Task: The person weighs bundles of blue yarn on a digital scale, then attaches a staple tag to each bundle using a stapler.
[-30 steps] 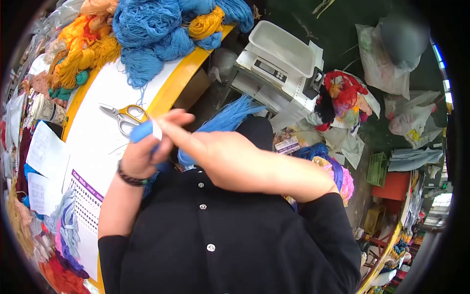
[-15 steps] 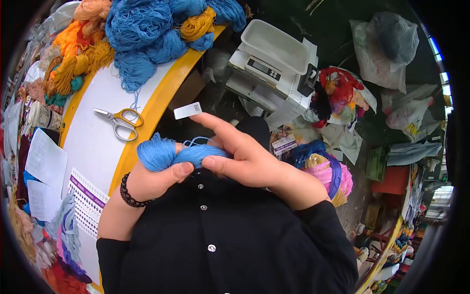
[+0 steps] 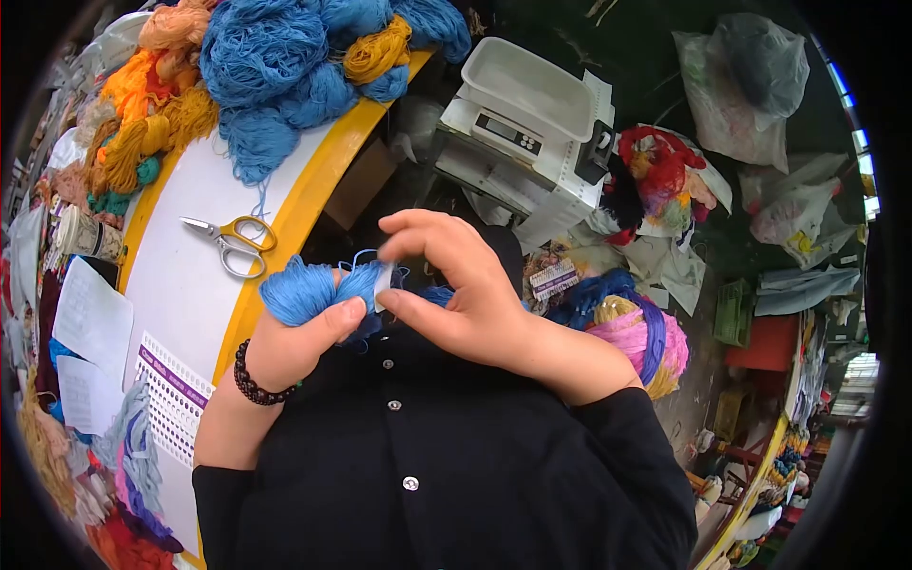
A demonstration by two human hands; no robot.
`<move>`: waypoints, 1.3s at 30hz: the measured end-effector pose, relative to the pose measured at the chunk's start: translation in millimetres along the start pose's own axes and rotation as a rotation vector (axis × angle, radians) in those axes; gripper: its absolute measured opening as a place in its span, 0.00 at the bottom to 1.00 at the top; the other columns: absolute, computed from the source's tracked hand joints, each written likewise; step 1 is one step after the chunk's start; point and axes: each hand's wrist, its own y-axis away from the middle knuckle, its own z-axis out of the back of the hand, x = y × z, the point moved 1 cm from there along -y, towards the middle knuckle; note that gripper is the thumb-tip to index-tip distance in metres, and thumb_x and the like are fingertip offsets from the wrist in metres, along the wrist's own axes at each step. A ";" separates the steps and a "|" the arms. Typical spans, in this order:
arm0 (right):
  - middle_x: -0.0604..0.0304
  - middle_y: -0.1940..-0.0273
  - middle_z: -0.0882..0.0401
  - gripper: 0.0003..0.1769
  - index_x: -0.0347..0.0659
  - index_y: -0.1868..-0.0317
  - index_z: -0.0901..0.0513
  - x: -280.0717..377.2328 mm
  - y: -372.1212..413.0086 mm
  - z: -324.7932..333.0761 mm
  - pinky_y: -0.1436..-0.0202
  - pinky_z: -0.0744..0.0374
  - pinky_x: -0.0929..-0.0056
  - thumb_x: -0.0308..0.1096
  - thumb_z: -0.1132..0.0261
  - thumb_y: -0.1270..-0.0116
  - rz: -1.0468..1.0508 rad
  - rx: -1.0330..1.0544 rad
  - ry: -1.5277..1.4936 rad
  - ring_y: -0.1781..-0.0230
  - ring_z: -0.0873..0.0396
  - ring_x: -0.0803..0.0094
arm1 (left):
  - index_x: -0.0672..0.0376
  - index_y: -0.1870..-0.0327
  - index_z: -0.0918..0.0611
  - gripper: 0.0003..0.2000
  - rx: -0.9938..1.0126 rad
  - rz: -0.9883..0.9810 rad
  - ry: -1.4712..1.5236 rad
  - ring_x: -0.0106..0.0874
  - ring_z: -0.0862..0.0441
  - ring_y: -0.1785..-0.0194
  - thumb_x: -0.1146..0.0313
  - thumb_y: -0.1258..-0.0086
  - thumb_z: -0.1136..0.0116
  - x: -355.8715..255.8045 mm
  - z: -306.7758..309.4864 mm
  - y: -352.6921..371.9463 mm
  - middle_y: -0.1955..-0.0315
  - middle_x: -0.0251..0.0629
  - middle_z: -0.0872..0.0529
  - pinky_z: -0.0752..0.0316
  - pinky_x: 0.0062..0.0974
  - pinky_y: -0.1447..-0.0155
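Note:
My left hand is closed round a twisted skein of light blue thread, its thumb pressing on the near side. A dark beaded bracelet circles that wrist. At the skein's right part sits a white paper label, seen nearly edge-on. My right hand curves over this end, with thumb and fingertips at the label's two edges. Behind the hand the skein's tail shows in part, and a thin blue loop sticks up beside the label.
Scissors lie on the white table with its yellow edge. Blue yarn is heaped at the back. A scale with a tray stands to the right, near a pink yarn bundle. A printed sheet lies at left.
The white label, earlier on my right index fingertip away from the skein, is now against the skein. My right fingers have curled down over it. The left hand keeps its hold.

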 end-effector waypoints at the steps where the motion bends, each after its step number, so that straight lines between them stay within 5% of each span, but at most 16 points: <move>1: 0.51 0.45 0.25 0.22 0.39 0.50 0.24 -1.4 -0.7 0.9 0.39 0.31 0.63 0.33 0.31 0.44 -0.021 0.020 -0.072 0.43 0.27 0.56 | 0.62 0.65 0.19 0.10 0.004 0.047 0.039 0.15 0.32 0.73 0.63 0.34 0.38 0.4 1.4 -0.6 0.77 0.25 0.25 0.37 0.15 0.67; 3: 0.52 0.44 0.24 0.35 0.35 0.34 0.35 -5.9 -3.1 4.8 0.35 0.33 0.66 0.35 0.32 0.40 -0.064 0.181 -0.193 0.40 0.27 0.61 | 0.61 0.66 0.20 0.09 0.029 0.056 0.057 0.15 0.33 0.74 0.64 0.34 0.38 -0.2 3.2 -1.1 0.78 0.24 0.26 0.38 0.15 0.69; 6: 0.54 0.48 0.23 0.42 0.37 0.27 0.48 -12.3 -10.1 1.7 0.41 0.29 0.70 0.38 0.35 0.34 -0.402 0.562 -0.649 0.48 0.25 0.71 | 0.61 0.68 0.20 0.09 0.113 0.097 0.048 0.15 0.34 0.76 0.65 0.34 0.39 -7.1 3.9 -3.2 0.81 0.24 0.27 0.40 0.15 0.71; 8: 0.57 0.51 0.22 0.38 0.39 0.28 0.45 -3.0 -13.5 4.6 0.45 0.27 0.72 0.38 0.37 0.32 -0.542 0.672 -0.703 0.51 0.26 0.74 | 0.62 0.69 0.21 0.10 0.193 0.143 0.024 0.15 0.35 0.78 0.65 0.34 0.38 -12.9 7.3 -5.4 0.82 0.23 0.28 0.40 0.15 0.73; 9: 0.60 0.56 0.21 0.28 0.38 0.34 0.34 -13.3 -6.6 -5.2 0.51 0.26 0.74 0.38 0.38 0.31 -0.288 0.562 -0.620 0.58 0.26 0.77 | 0.61 0.69 0.21 0.10 0.206 0.158 -0.006 0.15 0.34 0.78 0.64 0.34 0.38 -16.1 9.2 -5.2 0.82 0.23 0.28 0.40 0.15 0.73; 11: 0.62 0.61 0.20 0.18 0.36 0.47 0.23 -8.0 -9.2 2.0 0.57 0.26 0.74 0.39 0.39 0.30 -0.334 0.715 -0.542 0.63 0.27 0.79 | 0.61 0.71 0.21 0.10 0.262 0.195 -0.088 0.15 0.33 0.78 0.64 0.34 0.37 -19.9 14.7 -5.9 0.83 0.24 0.27 0.38 0.16 0.72; 12: 0.56 0.70 0.20 0.18 0.33 0.61 0.22 0.9 -15.3 11.8 0.61 0.26 0.69 0.44 0.39 0.30 -0.412 0.799 -0.454 0.68 0.23 0.70 | 0.61 0.71 0.21 0.10 0.261 0.195 -0.087 0.15 0.33 0.78 0.64 0.34 0.37 -20.9 12.9 -5.1 0.83 0.24 0.27 0.38 0.16 0.72; 15: 0.57 0.71 0.22 0.14 0.35 0.60 0.21 6.7 -11.4 16.2 0.61 0.27 0.73 0.39 0.38 0.30 -0.351 0.753 -0.424 0.68 0.25 0.76 | 0.60 0.75 0.22 0.15 0.253 0.155 -0.138 0.17 0.32 0.78 0.59 0.31 0.42 -21.9 6.5 -2.9 0.84 0.25 0.27 0.38 0.16 0.72; 17: 0.57 0.73 0.24 0.09 0.36 0.62 0.23 7.0 -2.9 12.5 0.65 0.26 0.68 0.34 0.36 0.35 -0.306 0.653 -0.397 0.71 0.24 0.68 | 0.59 0.75 0.21 0.15 0.201 0.255 -0.076 0.17 0.33 0.79 0.58 0.30 0.43 -17.9 2.7 -3.0 0.84 0.25 0.27 0.39 0.16 0.73; 20: 0.61 0.73 0.26 0.13 0.41 0.64 0.24 9.7 6.0 10.4 0.73 0.25 0.62 0.27 0.34 0.52 0.104 0.487 0.282 0.73 0.23 0.59 | 0.57 0.75 0.21 0.14 0.146 0.505 0.110 0.16 0.34 0.80 0.58 0.30 0.44 -13.8 -3.9 -6.7 0.84 0.24 0.27 0.43 0.15 0.76; 22: 0.61 0.73 0.26 0.11 0.41 0.65 0.25 12.4 6.7 10.6 0.73 0.25 0.64 0.29 0.35 0.50 0.209 0.418 0.382 0.72 0.22 0.62 | 0.57 0.73 0.19 0.11 0.026 0.550 0.216 0.15 0.34 0.80 0.61 0.32 0.41 -5.1 -3.7 -7.7 0.82 0.24 0.26 0.44 0.13 0.76; 26: 0.61 0.69 0.23 0.14 0.40 0.60 0.23 13.3 13.2 7.6 0.73 0.24 0.69 0.33 0.34 0.48 0.431 0.186 0.651 0.72 0.21 0.67 | 0.60 0.63 0.17 0.05 -0.063 0.288 0.073 0.14 0.27 0.73 0.69 0.36 0.38 2.6 -2.2 -5.5 0.76 0.26 0.20 0.34 0.13 0.69; 30: 0.59 0.66 0.20 0.25 0.40 0.50 0.21 1.3 12.3 0.8 0.74 0.25 0.71 0.32 0.31 0.52 0.381 0.067 0.398 0.75 0.23 0.66 | 0.63 0.62 0.18 0.05 -0.155 -0.143 -0.188 0.18 0.22 0.64 0.73 0.34 0.40 3.1 -10.1 -1.8 0.68 0.30 0.16 0.28 0.18 0.58; 35: 0.54 0.67 0.20 0.20 0.37 0.48 0.21 -2.7 14.7 -5.5 0.67 0.23 0.69 0.32 0.32 0.41 0.054 0.080 0.003 0.68 0.20 0.61 | 0.59 0.64 0.20 0.04 -0.186 -0.544 -0.692 0.36 0.24 0.71 0.77 0.39 0.41 8.4 -11.8 -2.9 0.72 0.38 0.21 0.30 0.30 0.68; 39: 0.52 0.66 0.19 0.13 0.35 0.54 0.18 -7.7 20.3 -20.1 0.66 0.22 0.70 0.32 0.34 0.37 -0.206 0.023 -0.316 0.67 0.19 0.61 | 0.57 0.65 0.21 0.05 -0.189 -0.670 -1.094 0.38 0.23 0.71 0.74 0.41 0.38 2.2 -17.1 -2.3 0.74 0.38 0.22 0.31 0.33 0.70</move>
